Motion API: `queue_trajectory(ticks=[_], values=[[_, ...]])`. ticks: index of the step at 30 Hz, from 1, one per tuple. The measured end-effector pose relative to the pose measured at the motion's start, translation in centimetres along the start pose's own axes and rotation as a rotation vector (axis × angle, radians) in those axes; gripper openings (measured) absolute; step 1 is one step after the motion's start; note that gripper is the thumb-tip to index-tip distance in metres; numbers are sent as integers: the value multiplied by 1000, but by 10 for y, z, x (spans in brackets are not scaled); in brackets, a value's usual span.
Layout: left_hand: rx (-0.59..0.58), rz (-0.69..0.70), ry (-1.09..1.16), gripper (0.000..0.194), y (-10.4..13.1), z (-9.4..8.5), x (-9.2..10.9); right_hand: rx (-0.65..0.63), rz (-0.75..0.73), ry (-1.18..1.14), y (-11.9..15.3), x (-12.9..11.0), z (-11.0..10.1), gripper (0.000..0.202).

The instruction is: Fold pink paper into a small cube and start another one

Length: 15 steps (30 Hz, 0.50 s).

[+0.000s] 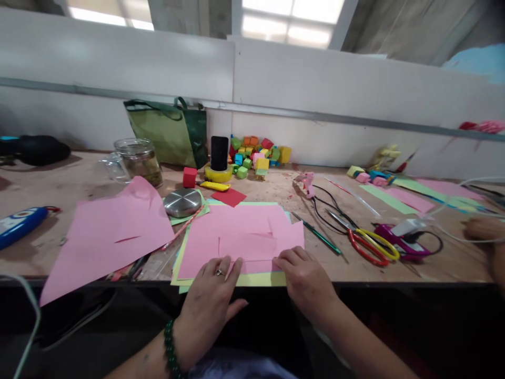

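Two hands of yours sit at the near edge of the brown wood table (394, 263). Your left hand (211, 302), w/ a ring on one finger & a dark green bead bracelet (170, 350) on the wrist, lies flat, fingers spread, pressing down on the pink paper sheets (236, 239). Not gripping, just flat on top. Your right hand (305, 279) has fingers curled down; the tips touch the right near edge of the same pink stack. Can't tell if it pinches the paper or only presses it.

The pink sheets lie on a yellow sheet (260, 280) right in front of you, mid table.

Left of the stack: a big loose pink paper (106, 231) hanging over the edge, a round silver metal lid (182, 202), a glass jar (138, 160). Behind: a green bag (169, 131), a black phone (219, 152) standing in a yellow tape roll (218, 173), a pile of small coloured paper cubes (258, 152). Right of the stack: a green pencil (315, 233), red & yellow scissors (369, 245), a pink glue gun (306, 181). Another person's hand (483, 229) shows at the far right.
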<state>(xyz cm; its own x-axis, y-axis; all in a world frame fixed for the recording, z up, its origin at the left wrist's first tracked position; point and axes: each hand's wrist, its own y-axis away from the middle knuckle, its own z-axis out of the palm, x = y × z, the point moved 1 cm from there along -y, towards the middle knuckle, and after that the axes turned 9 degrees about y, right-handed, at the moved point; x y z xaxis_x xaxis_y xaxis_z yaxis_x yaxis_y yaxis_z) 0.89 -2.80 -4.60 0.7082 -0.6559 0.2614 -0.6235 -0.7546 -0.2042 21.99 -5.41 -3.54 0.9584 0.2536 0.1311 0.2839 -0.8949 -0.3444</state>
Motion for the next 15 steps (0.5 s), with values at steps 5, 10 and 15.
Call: queue_trajectory(ticks=[5, 10, 15], values=[[-46, -26, 3, 67, -1, 2, 2, 1, -177, -112, -14, -29, -3, 31], [4, -8, 8, 70, 4, 4, -1, -26, -49, -92, -3, -20, 3, 34], [10, 8, 2, 69, 5, 5, -5, -42, 0, -148, 11, 11, -4, 38]])
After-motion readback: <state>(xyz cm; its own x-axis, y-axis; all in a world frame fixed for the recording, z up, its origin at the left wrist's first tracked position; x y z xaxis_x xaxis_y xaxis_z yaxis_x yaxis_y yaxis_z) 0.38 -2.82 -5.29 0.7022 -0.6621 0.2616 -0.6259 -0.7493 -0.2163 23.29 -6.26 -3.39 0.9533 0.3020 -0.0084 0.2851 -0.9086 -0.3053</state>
